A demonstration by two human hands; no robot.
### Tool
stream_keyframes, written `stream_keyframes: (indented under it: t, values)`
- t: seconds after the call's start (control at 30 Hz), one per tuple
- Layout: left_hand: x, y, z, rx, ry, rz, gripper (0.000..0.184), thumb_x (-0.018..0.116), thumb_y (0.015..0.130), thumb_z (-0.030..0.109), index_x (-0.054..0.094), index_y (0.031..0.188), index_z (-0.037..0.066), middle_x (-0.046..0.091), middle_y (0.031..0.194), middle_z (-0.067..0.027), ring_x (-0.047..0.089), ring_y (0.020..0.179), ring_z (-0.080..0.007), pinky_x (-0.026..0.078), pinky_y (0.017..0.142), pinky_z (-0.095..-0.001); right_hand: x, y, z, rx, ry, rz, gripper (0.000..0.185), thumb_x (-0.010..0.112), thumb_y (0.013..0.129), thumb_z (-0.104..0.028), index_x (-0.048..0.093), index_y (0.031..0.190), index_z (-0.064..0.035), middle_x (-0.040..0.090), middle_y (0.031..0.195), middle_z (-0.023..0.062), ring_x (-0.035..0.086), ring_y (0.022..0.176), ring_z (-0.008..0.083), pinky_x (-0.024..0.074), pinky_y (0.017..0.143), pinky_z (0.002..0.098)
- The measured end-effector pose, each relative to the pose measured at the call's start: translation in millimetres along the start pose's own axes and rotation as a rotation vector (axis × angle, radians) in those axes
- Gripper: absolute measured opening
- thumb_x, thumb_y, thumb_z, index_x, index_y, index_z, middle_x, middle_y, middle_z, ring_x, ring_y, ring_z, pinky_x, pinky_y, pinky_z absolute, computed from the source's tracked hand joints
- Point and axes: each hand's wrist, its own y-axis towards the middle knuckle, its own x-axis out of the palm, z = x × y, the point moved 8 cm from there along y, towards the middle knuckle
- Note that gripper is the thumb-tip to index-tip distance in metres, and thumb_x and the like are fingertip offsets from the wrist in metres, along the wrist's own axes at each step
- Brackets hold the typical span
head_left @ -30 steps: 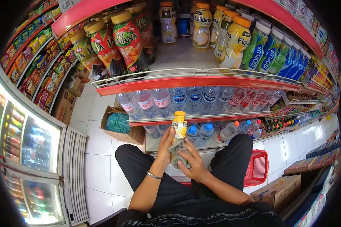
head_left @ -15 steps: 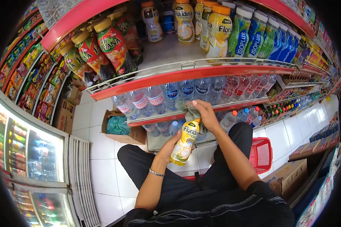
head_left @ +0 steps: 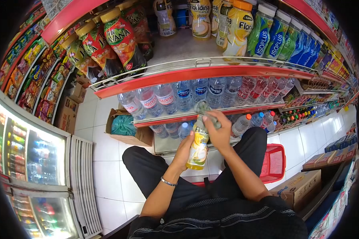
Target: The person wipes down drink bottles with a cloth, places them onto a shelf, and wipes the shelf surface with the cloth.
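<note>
A Floridina bottle (head_left: 198, 149) with a yellow and white label is held between my knees' height and the shelf, tilted slightly. My left hand (head_left: 183, 151) is wrapped round its lower left side. My right hand (head_left: 220, 131) grips a grey-green cloth (head_left: 204, 110) over the top of the bottle, so the cap is hidden. Behind the cloth stand water bottles (head_left: 184, 95) on the middle shelf. More Floridina bottles (head_left: 237, 32) stand on the upper shelf.
Tea bottles (head_left: 123, 42) fill the upper shelf's left part. A cardboard box (head_left: 137, 137) with a green bag stands on the floor at the left, a red basket (head_left: 273, 161) by my right knee. A glass-door fridge (head_left: 48, 159) is at far left.
The cloth has gone from the bottle's lower part to its top with my right hand. The bottle was turned and tilted, and now stands more upright in my left hand.
</note>
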Motion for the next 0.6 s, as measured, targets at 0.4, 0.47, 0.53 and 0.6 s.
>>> stream_keyframes:
  t: [0.4, 0.47, 0.53, 0.6]
  values:
    - [-32, -32, 58, 0.857, 0.311, 0.567, 0.059, 0.06, 0.097, 0.014, 0.026, 0.144, 0.002, 0.051, 0.124, -0.0099, 0.053, 0.109, -0.0147, 0.043, 0.094, -0.0296, 50, -130, 55, 0.741, 0.595, -0.126, 0.036, 0.055, 0.1, -0.026, 0.056, 0.126, -0.0012, 0.065, 0.115, 0.0075, 0.063, 0.104, 0.0202, 0.0459, 0.091, 0.0293]
    - [-31, -33, 52, 0.926, 0.366, 0.552, 0.068, 0.061, 0.096, 0.014, 0.018, 0.147, 0.002, 0.045, 0.13, -0.0127, 0.051, 0.112, -0.0181, 0.043, 0.095, -0.0322, 78, -149, 65, 1.318, 1.156, -0.14, 0.038, 0.055, 0.099, -0.033, 0.059, 0.123, -0.0041, 0.066, 0.114, 0.0062, 0.064, 0.102, 0.0198, 0.0489, 0.091, 0.0321]
    - [-11, -38, 49, 1.142, 0.597, 0.373, 0.072, 0.062, 0.094, 0.012, 0.014, 0.148, 0.002, 0.04, 0.134, -0.0135, 0.048, 0.115, -0.0208, 0.042, 0.097, -0.035, 77, -141, 71, 1.306, 1.149, -0.143, 0.039, 0.057, 0.098, -0.035, 0.059, 0.122, -0.0048, 0.066, 0.113, 0.0063, 0.064, 0.102, 0.0197, 0.0495, 0.091, 0.0329]
    - [-11, -24, 29, 1.061, 0.802, 0.242, 0.067, 0.067, 0.088, 0.013, 0.029, 0.142, -0.001, 0.039, 0.136, -0.0187, 0.047, 0.118, -0.0306, 0.036, 0.103, -0.04, 73, -133, 78, 1.303, 1.123, -0.14, 0.041, 0.059, 0.097, -0.039, 0.06, 0.121, -0.0062, 0.067, 0.112, 0.0064, 0.064, 0.102, 0.0195, 0.0507, 0.091, 0.0345]
